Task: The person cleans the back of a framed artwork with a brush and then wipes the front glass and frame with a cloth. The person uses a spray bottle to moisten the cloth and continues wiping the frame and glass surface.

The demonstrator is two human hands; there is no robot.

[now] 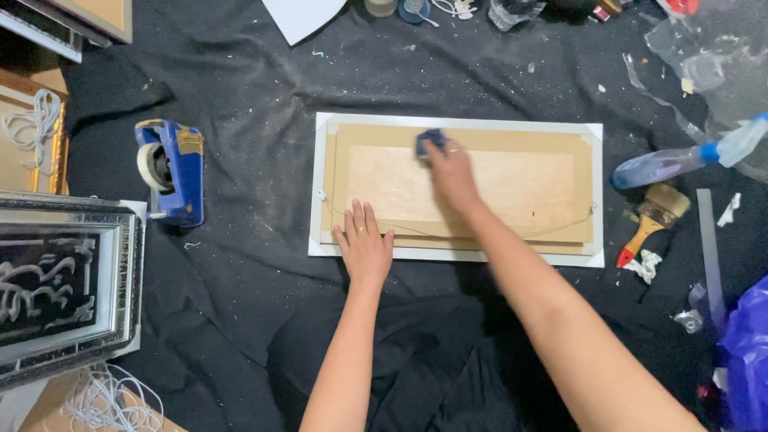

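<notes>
A white picture frame (pixel 456 122) lies face down on black cloth, its brown board backing (pixel 528 188) up, with a thin hanging wire across the lower part. My left hand (pixel 364 244) rests flat and open on the frame's lower left edge. My right hand (pixel 450 172) presses a small dark blue cloth (pixel 430 142) against the backing near its upper middle.
A blue tape dispenser (pixel 170 172) stands left of the frame. A silver ornate framed picture (pixel 68 280) sits at the far left, with white cord (pixel 104 400) below it. To the right lie a spray bottle (pixel 680 160), a paintbrush (pixel 652 220) and plastic scraps.
</notes>
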